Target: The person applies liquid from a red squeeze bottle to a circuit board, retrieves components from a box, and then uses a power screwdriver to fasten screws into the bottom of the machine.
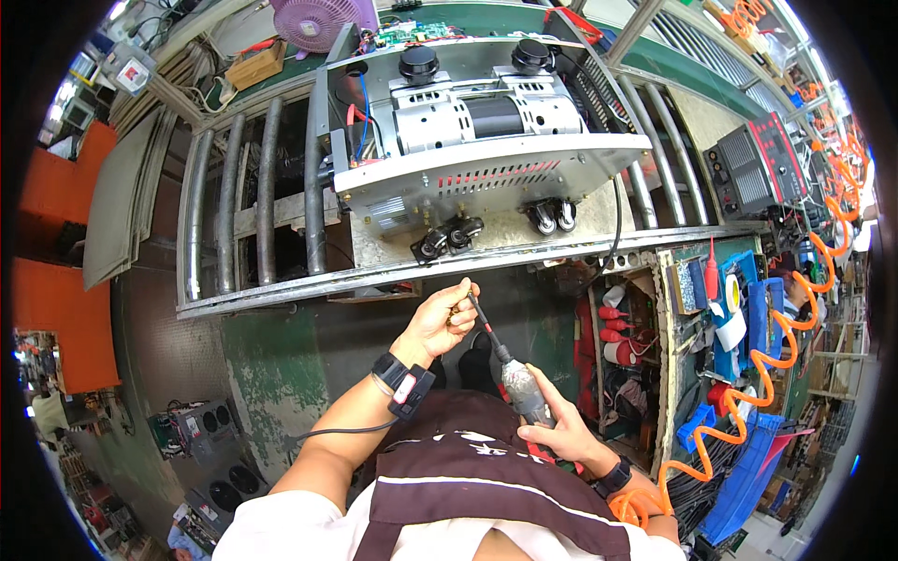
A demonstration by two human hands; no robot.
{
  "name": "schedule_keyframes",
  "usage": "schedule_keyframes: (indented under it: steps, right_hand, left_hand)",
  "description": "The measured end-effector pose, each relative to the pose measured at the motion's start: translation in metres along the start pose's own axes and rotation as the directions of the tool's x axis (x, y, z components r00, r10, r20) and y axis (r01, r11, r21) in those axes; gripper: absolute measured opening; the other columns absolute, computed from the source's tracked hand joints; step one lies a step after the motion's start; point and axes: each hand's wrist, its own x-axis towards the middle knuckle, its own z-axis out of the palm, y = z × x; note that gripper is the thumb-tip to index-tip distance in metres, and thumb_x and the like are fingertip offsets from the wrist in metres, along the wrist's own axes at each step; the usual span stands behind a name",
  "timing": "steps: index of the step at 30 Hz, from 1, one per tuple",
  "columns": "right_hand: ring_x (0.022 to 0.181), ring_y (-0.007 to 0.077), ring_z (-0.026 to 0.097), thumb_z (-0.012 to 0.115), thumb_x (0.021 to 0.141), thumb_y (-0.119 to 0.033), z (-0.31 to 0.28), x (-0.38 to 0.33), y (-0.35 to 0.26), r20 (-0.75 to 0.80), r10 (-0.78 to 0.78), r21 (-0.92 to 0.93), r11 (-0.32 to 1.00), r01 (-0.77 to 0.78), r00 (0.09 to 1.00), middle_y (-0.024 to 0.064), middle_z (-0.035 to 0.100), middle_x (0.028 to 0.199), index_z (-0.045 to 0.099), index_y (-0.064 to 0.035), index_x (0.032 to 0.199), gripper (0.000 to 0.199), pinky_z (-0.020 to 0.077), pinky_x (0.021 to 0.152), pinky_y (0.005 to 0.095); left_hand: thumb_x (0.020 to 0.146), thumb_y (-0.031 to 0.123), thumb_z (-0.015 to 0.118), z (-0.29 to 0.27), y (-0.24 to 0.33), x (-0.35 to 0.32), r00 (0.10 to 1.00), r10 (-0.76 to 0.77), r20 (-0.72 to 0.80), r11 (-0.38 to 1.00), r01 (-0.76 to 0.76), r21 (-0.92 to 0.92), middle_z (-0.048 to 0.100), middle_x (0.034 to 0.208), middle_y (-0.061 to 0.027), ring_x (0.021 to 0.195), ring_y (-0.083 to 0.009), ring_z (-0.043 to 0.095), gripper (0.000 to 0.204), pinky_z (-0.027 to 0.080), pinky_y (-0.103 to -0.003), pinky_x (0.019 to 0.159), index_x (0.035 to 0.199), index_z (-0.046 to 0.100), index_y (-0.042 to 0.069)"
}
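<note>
My right hand (571,432) is wrapped round the body of a power screwdriver (526,388), held in front of my apron with its long dark bit pointing up and away. At the bit's tip, my left hand (443,323) is closed with thumb and fingers pinched. Whatever sits between those fingers is too small to make out. Just beyond them stands an open metal machine housing (496,173) with a silver motor unit (491,120) inside. Black casters (447,239) show along its near lower side.
The housing rests on a roller conveyor (271,192) with a metal front rail. An orange coiled hose (767,360) hangs at the right, beside blue bins (739,323) and a black-and-red power unit (760,166). A purple fan (318,21) stands at the back left.
</note>
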Motion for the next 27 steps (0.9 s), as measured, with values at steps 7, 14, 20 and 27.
schedule_keyframes:
  steps: [7,14,20,27]
  right_hand:
    - [0.099,0.0121,0.048,0.070,0.077,-0.013,-0.023,0.012,-0.009,0.058,0.041,0.015,0.999,-0.042,0.998,0.0080,0.043,0.132,0.018,-0.0061,0.147,0.087,0.0399,0.088,0.0253]
    - [0.082,0.0090,0.051,0.069,0.077,-0.011,-0.037,0.040,0.009,0.092,0.053,-0.085,0.995,-0.046,0.994,0.0074,0.050,0.120,0.019,-0.0088,0.147,0.086,0.0447,0.073,0.0238]
    - [0.069,0.0080,0.051,0.068,0.077,-0.008,-0.042,0.068,0.017,0.106,0.065,0.125,0.989,-0.078,0.992,0.0064,0.054,0.109,0.020,-0.0108,0.147,0.086,0.0467,0.060,0.0232]
    - [0.068,0.0073,0.052,0.068,0.075,-0.003,-0.060,0.079,0.017,0.078,-0.021,0.114,0.993,0.012,0.997,0.0051,0.056,0.096,0.020,-0.0101,0.147,0.087,0.0461,0.059,0.0227]
  left_hand:
    - [0.092,0.020,0.057,0.003,0.000,0.001,0.948,0.313,-0.066,0.739,-0.199,0.644,0.042,0.061,0.0054,0.049,-0.0029,0.036,0.019,0.028,-0.017,0.044,0.088,0.061,0.001]
    - [0.093,0.021,0.056,-0.009,-0.011,0.012,0.905,0.383,-0.184,0.809,-0.233,0.540,0.044,0.062,0.0050,0.049,-0.0035,0.038,0.022,0.026,-0.018,0.043,0.098,0.062,0.000]
    - [0.098,0.034,0.043,-0.031,0.002,0.033,0.926,0.353,-0.136,0.909,-0.305,0.285,0.048,0.062,0.0006,0.049,-0.0070,0.040,0.041,0.028,-0.019,0.042,0.113,0.055,-0.002]
    - [0.098,0.027,0.045,-0.078,0.006,0.065,0.853,0.322,-0.410,0.941,-0.336,0.039,0.050,0.065,0.0016,0.056,-0.0076,0.044,0.030,0.032,-0.021,0.044,0.115,0.055,0.004]
